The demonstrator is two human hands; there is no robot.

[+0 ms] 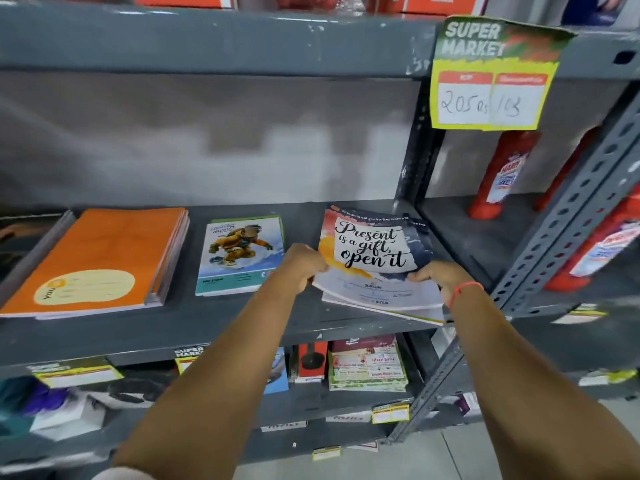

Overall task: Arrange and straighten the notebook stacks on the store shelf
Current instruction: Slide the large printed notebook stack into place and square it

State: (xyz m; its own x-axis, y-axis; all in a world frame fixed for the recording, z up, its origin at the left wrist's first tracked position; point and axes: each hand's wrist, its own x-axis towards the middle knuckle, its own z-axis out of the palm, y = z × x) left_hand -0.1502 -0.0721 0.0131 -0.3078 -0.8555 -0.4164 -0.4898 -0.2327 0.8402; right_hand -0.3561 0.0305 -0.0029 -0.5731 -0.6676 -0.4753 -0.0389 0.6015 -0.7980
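Note:
Three notebook stacks lie on the grey metal shelf (298, 327). At the right is a stack topped by a "Present is a gift, open it" notebook (375, 251), slightly fanned, its near end lifted and overhanging the shelf's front edge. My left hand (301, 266) grips its near left corner. My right hand (441, 277), with a red thread at the wrist, grips its near right corner. A snowboarder-cover stack (239, 254) lies in the middle. An orange stack (100, 261) lies at the left.
A yellow "Super Market" price tag (491, 74) hangs from the shelf above. A grey perforated upright (568, 216) stands right of the stack, with red bottles (498, 174) beyond it. The lower shelf holds more books and boxes (367, 365).

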